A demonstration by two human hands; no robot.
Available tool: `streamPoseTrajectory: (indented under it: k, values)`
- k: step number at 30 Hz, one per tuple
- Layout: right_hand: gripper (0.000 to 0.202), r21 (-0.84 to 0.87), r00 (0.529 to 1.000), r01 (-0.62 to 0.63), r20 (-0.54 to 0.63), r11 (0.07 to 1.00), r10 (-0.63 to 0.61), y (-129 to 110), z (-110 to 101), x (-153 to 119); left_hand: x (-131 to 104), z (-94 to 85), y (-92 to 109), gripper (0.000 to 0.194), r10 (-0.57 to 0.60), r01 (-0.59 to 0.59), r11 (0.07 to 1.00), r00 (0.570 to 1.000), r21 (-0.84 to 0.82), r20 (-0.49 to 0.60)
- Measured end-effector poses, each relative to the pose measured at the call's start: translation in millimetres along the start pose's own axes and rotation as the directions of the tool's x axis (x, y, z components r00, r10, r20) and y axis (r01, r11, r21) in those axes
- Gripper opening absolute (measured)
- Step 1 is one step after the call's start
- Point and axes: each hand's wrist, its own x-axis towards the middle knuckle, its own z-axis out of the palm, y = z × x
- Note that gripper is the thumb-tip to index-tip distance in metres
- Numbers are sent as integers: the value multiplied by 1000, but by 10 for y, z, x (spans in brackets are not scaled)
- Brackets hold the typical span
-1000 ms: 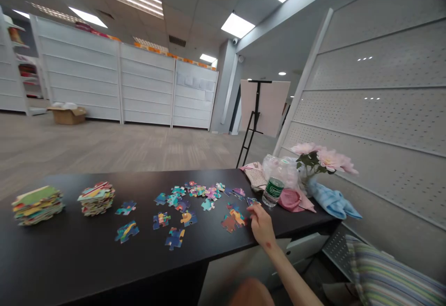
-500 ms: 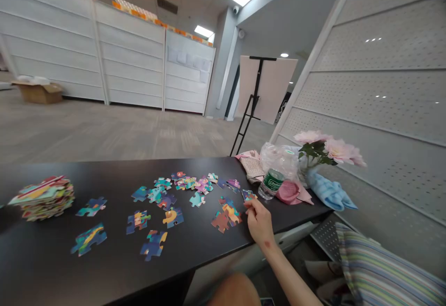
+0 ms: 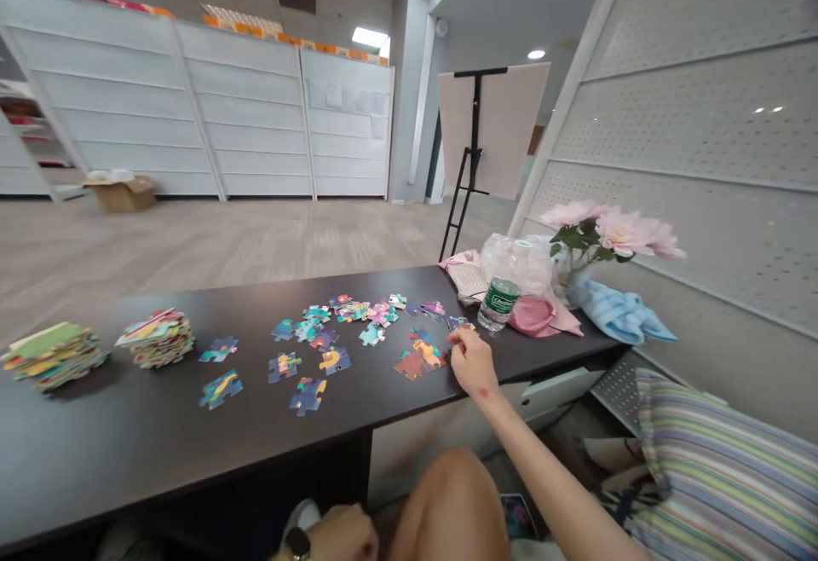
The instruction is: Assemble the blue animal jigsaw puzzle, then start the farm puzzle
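Observation:
My right hand (image 3: 471, 361) rests at the table's near edge, thumb and fingers pinched at a small dark-blue and orange jigsaw puzzle piece (image 3: 461, 322), whose near side is hidden by the fingers. Just left of it lies a brown and orange cluster of puzzle pieces (image 3: 418, 356). Farther left spread several blue, teal and purple puzzle pieces (image 3: 325, 338), some of them touching. Low in the view, beside my bent knee, my left hand (image 3: 345, 531) is curled into a loose fist below the table top. It wears a dark watch (image 3: 297, 543), and nothing shows in it.
Two stacks of puzzle pieces (image 3: 155, 339) stand at the left on the dark table (image 3: 159, 442). Right of my hand are a water bottle (image 3: 499, 301), pink cloth (image 3: 535, 315), a flower vase (image 3: 571, 284) and blue cloth (image 3: 619, 309). A striped cushion (image 3: 728, 450) lies lower right.
My view has shifted left and down, bringing in my left hand, more of my knee and a second stack of pieces. The right hand stays at the same piece.

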Motion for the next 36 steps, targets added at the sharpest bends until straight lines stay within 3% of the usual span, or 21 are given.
streamPoseTrajectory:
  k: [2, 4, 5, 7, 8, 10, 12, 15, 18, 23, 27, 32, 36]
  values:
    - [27, -3, 1000, 1, 16, 1000, -1, -11, -4, 3, 58, -214, 269, 7, 95, -96, 995, 995, 18, 23]
    - [27, -8, 1000, 10, 29, 1000, -9, -24, -3, 1, 142, -551, 559, 10, 194, -180, 979, 969, 100, -156]
    - [27, -9, 999, 18, 34, 1000, -17, -29, -1, -1, 196, -735, 673, 14, 181, -127, 976, 929, 179, -322]
    - [26, -9, 998, 38, 44, 999, -38, -33, 6, -3, 332, -1061, 788, 16, 82, 73, 971, 792, 226, -605]
    - [26, -6, 998, 41, 51, 999, -40, -29, 10, 2, 412, -1182, 785, 18, 42, 141, 967, 734, 211, -678]
    - [29, 16, 998, 4, 70, 1000, -5, -6, 13, 32, 578, -1326, 683, 44, 8, 179, 966, 699, 186, -715]
    - [33, 60, 992, -83, 95, 995, 77, 33, 9, 99, 714, -1377, 523, 68, 20, 159, 967, 733, 200, -680]
    - [39, 114, 976, -164, 163, 980, 144, 90, 6, 246, 817, -1448, 327, 65, 40, 135, 962, 790, 237, -612]
    - [41, 127, 970, -122, 224, 984, 92, 112, 44, 358, 864, -1645, 219, 58, 55, 74, 972, 848, 221, -527]
    - [37, 112, 994, -43, 109, 993, 30, 89, 147, 288, 951, -1988, 95, 63, 94, -38, 986, 929, 162, -357]
    - [33, 137, 998, 12, 52, 991, -19, 50, 130, 211, 981, -2014, 32, 62, 108, -59, 988, 927, 146, -358]
    - [27, 154, 991, 32, 121, 987, -51, -56, 103, 221, 1020, -1916, -84, 47, 73, -38, 995, 902, 89, -426]
    - [27, 132, 990, 37, 129, 991, -54, -125, 112, 208, 1036, -1847, -179, 40, 68, 0, 989, 888, 149, -455]
